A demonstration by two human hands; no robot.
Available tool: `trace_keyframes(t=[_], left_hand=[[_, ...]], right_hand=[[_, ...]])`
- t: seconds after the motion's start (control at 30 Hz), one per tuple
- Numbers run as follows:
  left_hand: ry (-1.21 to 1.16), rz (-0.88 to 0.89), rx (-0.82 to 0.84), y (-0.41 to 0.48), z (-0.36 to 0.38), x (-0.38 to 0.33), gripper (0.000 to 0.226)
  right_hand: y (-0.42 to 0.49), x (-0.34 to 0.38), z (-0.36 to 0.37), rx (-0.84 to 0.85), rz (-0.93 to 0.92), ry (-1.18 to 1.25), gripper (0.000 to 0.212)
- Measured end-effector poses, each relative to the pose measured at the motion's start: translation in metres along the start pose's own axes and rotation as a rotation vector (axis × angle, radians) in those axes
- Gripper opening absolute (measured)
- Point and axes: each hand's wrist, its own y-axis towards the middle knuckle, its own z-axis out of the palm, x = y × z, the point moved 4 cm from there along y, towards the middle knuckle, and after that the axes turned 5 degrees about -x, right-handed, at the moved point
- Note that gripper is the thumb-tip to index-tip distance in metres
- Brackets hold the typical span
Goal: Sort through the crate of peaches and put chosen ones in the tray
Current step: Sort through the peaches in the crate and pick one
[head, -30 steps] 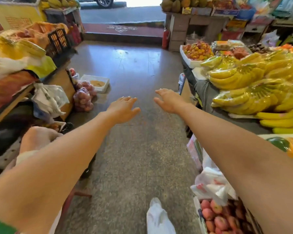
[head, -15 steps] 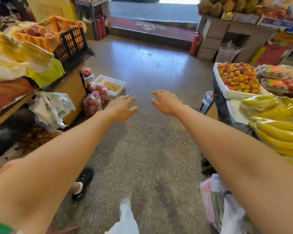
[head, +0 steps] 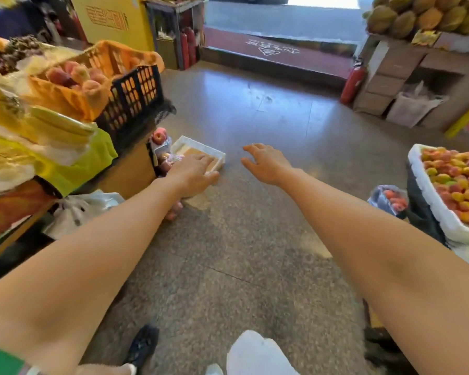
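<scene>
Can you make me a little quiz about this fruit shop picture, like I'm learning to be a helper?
1. True or false: the right hand is holding a peach.
2. Where is the white tray? A) on the floor B) on a high shelf C) tucked under an arm
3. Fill the gap: the peaches on the stall sit in a black crate with an ____ liner.
Key: 1 false, its fingers are spread and empty. 2 A. 3 orange.
</scene>
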Motion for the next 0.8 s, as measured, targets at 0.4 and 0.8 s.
trace_keyframes(t=[0.4,0.8], left_hand=[[0.029,-0.161,-0.089,0.239,-0.052,0.113,0.057],[0.06,-0.29,-0.172,0.407,-0.126,0.262,0.057]], right_hand=[[0.303,-0.016,0.002,0.027,-0.151,0.003,0.05],[0.554,0.047,0.0,0.025,-0.302,0.043,0.049]])
